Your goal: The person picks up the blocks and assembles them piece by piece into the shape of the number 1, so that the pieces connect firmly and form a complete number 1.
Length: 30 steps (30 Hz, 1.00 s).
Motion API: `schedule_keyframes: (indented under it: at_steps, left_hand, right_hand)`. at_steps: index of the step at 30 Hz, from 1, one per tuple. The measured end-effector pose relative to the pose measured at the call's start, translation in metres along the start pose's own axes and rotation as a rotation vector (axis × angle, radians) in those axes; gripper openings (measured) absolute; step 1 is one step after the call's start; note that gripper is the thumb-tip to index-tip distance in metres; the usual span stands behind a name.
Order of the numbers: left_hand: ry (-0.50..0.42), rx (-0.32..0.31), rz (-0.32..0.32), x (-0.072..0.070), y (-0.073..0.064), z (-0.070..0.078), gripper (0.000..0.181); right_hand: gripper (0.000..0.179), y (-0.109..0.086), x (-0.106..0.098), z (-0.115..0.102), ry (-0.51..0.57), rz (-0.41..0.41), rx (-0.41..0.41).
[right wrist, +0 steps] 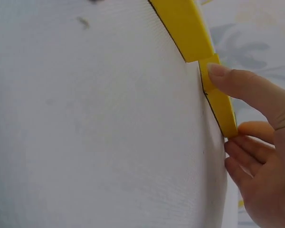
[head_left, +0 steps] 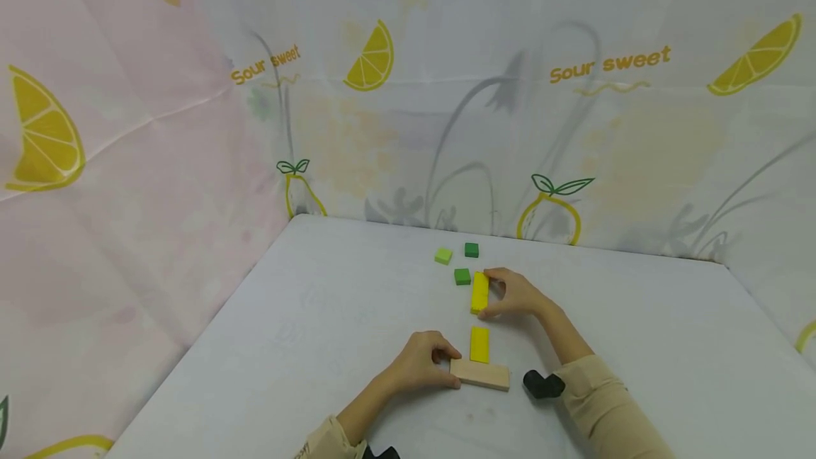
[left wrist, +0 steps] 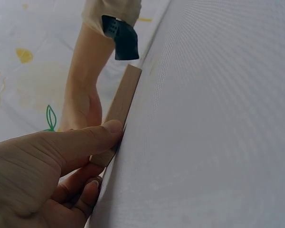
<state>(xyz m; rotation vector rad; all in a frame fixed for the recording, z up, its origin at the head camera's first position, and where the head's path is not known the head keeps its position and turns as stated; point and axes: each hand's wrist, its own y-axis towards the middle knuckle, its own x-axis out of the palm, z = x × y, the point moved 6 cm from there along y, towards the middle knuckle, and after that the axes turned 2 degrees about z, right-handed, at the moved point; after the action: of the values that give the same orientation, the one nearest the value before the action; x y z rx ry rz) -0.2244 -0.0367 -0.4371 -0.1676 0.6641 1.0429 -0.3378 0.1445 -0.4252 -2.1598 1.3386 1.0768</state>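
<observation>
My left hand (head_left: 417,363) pinches the left end of a plain wooden block (head_left: 479,374) between thumb and fingers. That block lies crosswise on the table, and the left wrist view shows its long edge (left wrist: 126,97). Just behind it lies a yellow block (head_left: 479,344), pointing away from me and touching or nearly touching it. Farther back, a second yellow block (head_left: 480,292) is held at its two ends by my right hand (head_left: 518,295), thumb at the near end. In the right wrist view this held yellow block (right wrist: 222,111) rests at the table surface.
Beside the far yellow block sits a green cube (head_left: 462,276). A light green cube (head_left: 443,256) and a dark green cube (head_left: 471,250) lie behind it. The white table (head_left: 306,317) meets a lemon-printed cloth (head_left: 414,133) at its back. A black device (head_left: 544,384) is at my right wrist.
</observation>
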Motion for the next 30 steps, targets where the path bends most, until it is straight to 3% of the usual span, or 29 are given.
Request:
schedule_keyframes:
  at_steps: [30]
  left_hand:
    - [0.018,0.004,-0.001,0.0004,0.0011,-0.0008,0.033]
  right_hand:
    - [0.089,-0.0033,0.008,-0.0021,0.042,-0.035,0.013]
